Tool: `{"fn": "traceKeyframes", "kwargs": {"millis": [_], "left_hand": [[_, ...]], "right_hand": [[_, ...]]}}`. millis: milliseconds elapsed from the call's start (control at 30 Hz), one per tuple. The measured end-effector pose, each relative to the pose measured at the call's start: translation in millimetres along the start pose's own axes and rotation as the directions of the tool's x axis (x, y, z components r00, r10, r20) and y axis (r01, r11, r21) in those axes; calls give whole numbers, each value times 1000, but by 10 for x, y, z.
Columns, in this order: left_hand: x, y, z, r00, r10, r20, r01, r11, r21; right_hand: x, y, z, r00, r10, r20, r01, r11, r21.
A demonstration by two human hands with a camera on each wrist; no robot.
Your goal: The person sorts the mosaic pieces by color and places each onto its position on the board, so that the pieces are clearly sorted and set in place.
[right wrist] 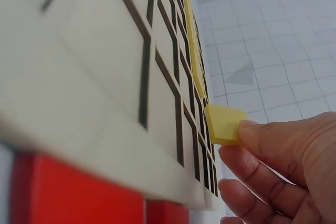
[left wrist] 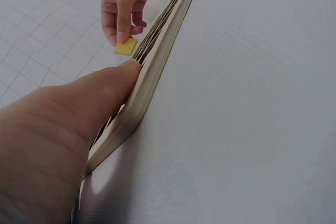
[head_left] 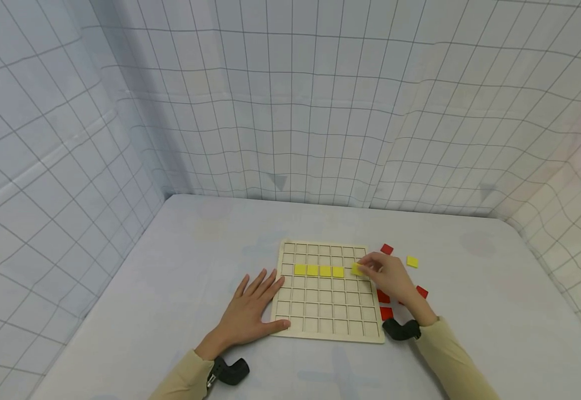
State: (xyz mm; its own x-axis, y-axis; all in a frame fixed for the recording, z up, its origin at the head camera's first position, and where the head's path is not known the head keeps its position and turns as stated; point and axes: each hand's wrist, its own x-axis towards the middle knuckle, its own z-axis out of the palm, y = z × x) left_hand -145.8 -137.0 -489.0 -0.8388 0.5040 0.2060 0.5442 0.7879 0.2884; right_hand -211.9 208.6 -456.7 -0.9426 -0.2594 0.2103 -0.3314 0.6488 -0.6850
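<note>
A wooden grid board [head_left: 325,328] lies flat on the table, with a row of several yellow square tiles [head_left: 319,270] set side by side in its cells. My right hand [head_left: 387,276] pinches one yellow tile [right wrist: 224,124] between thumb and fingertips, over the board's right side and in line with that row. In the left wrist view the pinched tile [left wrist: 125,46] shows just above the board's surface. Spread flat, my left hand [head_left: 251,311] rests at the board's left edge. Its thumb [left wrist: 113,85] lies on the board's near left corner.
Right of the board lie several red tiles [head_left: 386,313], partly hidden by my right hand and wrist, and one loose yellow tile [head_left: 412,261]. Another red tile [head_left: 387,249] sits near the board's far right corner. Grid-patterned curtains [head_left: 300,111] surround the white table [head_left: 195,250].
</note>
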Motion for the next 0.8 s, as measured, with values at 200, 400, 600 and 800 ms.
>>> {"fn": "traceKeyframes", "kwargs": {"millis": [200, 400, 600, 800], "left_hand": [[1, -9, 10, 1000, -2, 0, 2, 1000, 2], [4, -8, 13, 1000, -5, 7, 5, 1000, 0], [3, 6, -1, 1000, 0, 2, 0, 1000, -13], [1, 12, -11, 1000, 2, -6, -2, 1000, -16]], "right_hand": [[24, -33, 38, 999, -24, 21, 24, 1000, 2], [43, -43, 60, 998, -47, 32, 47, 999, -20], [47, -37, 60, 997, -39, 60, 40, 999, -11], [55, -38, 58, 996, -32, 77, 32, 999, 0]]}}
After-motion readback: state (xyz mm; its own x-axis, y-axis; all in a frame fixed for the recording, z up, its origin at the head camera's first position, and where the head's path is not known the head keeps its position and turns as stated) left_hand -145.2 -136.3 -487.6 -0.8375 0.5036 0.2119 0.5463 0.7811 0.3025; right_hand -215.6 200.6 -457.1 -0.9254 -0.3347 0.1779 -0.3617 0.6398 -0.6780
